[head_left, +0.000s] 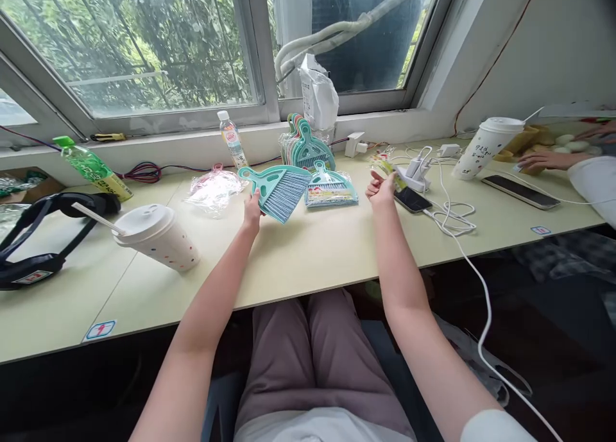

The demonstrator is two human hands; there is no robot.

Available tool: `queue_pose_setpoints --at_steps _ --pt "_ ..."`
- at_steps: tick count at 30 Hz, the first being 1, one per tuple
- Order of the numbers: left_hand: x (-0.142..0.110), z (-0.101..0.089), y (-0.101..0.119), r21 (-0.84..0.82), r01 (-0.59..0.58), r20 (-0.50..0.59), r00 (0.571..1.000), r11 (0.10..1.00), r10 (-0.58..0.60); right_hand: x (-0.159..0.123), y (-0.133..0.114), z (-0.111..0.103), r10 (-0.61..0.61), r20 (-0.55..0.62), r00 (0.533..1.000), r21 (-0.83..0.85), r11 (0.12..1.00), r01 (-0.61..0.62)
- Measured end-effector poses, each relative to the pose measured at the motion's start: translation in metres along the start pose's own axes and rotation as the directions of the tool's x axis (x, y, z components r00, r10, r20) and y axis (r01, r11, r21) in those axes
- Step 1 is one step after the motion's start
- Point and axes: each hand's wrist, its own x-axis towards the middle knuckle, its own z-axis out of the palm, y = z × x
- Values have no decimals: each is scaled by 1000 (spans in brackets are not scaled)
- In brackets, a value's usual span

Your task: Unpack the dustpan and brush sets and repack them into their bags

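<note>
Teal brush-and-dustpan set (280, 192), apparently one, in left hand (253, 210).

A shared indoor workroom is suggested: a long table (308, 256) is set beneath windows (144, 51) at twelve o'clock, stickers (101, 330) are fixed along its edge, and another person's hand (541, 160) is seen at three o'clock.
</note>
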Motion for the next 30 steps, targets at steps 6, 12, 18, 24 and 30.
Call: queue_pose_setpoints --at_steps 6,12,18,24,30 --pt "-7 7 1 2 -16 57 998 1000 16 10 -3 -26 -27 -306 952 86 995 56" --pt "-9 10 0 8 0 82 997 1000 -1 22 2 -28 -40 -662 749 85 988 129" --pt "-24 19 8 73 -227 92 971 971 220 -23 26 41 -489 37 871 -423 782 457" --pt "-70 31 22 472 -435 101 891 767 443 -94 66 97 -537 603 590 -430 404 807" --pt "-83 31 30 512 -522 238 849 682 472 -94 61 94 -569 573 590 -415 419 807"
